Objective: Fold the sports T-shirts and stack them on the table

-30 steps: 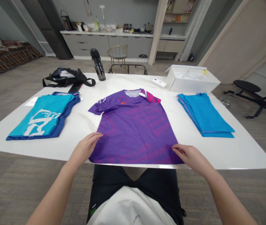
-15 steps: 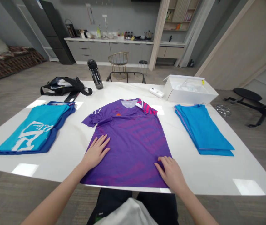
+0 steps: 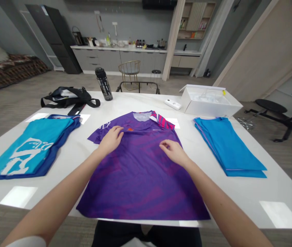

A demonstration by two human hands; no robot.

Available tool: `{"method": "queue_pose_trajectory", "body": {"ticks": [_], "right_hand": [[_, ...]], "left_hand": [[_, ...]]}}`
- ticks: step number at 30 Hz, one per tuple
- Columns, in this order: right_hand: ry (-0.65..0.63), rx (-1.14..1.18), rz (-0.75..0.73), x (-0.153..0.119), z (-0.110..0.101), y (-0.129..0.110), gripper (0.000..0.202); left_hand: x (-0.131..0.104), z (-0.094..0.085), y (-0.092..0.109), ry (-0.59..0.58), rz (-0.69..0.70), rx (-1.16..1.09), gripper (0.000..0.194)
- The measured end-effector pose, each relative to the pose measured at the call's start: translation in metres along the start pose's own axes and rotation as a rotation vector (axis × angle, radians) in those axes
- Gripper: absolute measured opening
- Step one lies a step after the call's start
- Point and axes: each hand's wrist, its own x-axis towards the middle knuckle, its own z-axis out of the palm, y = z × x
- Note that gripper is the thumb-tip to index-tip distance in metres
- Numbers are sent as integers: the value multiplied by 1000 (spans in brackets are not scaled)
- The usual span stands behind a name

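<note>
A purple short-sleeved shirt (image 3: 141, 178) lies spread on the white table, its collar away from me and its hem at the near edge. My left hand (image 3: 112, 138) is at the upper left of the chest, fingers bent and close together; what they pinch, if anything, is too small to tell. Over the right side of the chest is my right hand (image 3: 173, 150), its fingers curled, with nothing visible between them. Folded teal and navy clothes (image 3: 40, 144) lie on the left, and a folded blue cloth (image 3: 230, 147) on the right.
Along the table's (image 3: 141, 99) far side are a black bag (image 3: 67, 96), a dark bottle (image 3: 104, 85), a small white device (image 3: 173, 104) and an open white box (image 3: 210, 103). A chair back (image 3: 138, 83) stands beyond.
Both hands have moved from the lower part of the shirt up to its chest, and their fingers are more bent. The view has shifted closer, and the shirt's lower part appears wider.
</note>
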Motion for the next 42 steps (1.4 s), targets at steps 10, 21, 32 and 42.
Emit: {"method": "queue_pose_trajectory", "body": {"ticks": [10, 21, 32, 42], "right_hand": [[-37, -191, 70, 171, 56, 23, 47], [-101, -461, 327, 208, 31, 100, 60], [385, -493, 599, 228, 4, 111, 55], [199, -276, 546, 192, -33, 162, 19]], "left_hand": [[122, 72, -55, -333, -243, 123, 61], [175, 96, -97, -358, -261, 245, 74], [182, 102, -93, -211, -89, 265, 67], [172, 101, -109, -247, -232, 238, 72]]}}
